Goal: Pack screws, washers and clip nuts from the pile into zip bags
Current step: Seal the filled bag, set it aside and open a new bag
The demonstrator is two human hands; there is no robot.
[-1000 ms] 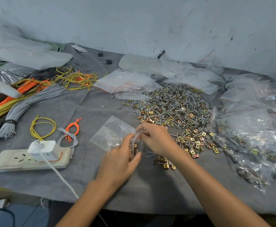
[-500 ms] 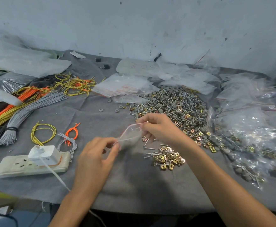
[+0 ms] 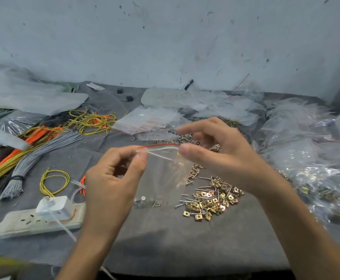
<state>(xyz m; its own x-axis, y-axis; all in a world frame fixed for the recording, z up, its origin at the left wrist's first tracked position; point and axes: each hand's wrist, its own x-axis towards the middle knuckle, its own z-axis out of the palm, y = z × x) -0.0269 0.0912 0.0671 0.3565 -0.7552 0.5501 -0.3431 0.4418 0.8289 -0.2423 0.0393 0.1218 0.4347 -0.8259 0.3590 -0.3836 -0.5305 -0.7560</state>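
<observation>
The left hand [image 3: 112, 184] is pinching the near corner of the zip bag [image 3: 163, 174] between thumb and forefinger, right at the red-and-white seal strip [image 3: 159, 147]. The film is hanging limp below those fingertips, stretching across to the right hand [image 3: 221, 156]. That right thumb is touching the strip's far end while the forefinger is lifting clear above it. Whether a finger behind is actually nipping the plastic, I cannot tell. The bag is looking feather-light, thin, slick and floppy. Only a few screws [image 3: 147, 202] are weighing down its bottom, just beside the left palm. My read is that the stiffer strip is the place to be holding, one corner per hand, because the film itself is likely to slide and crumple. The mouth is gaping slightly between the hands, the white lip sagging away from the red one. The loose pile of clip nuts and screws [image 3: 209, 201] is lying on the cloth just under the right wrist, apart from the bag. The bigger heap [image 3: 185, 139] is sitting just beyond the right fingers.
</observation>
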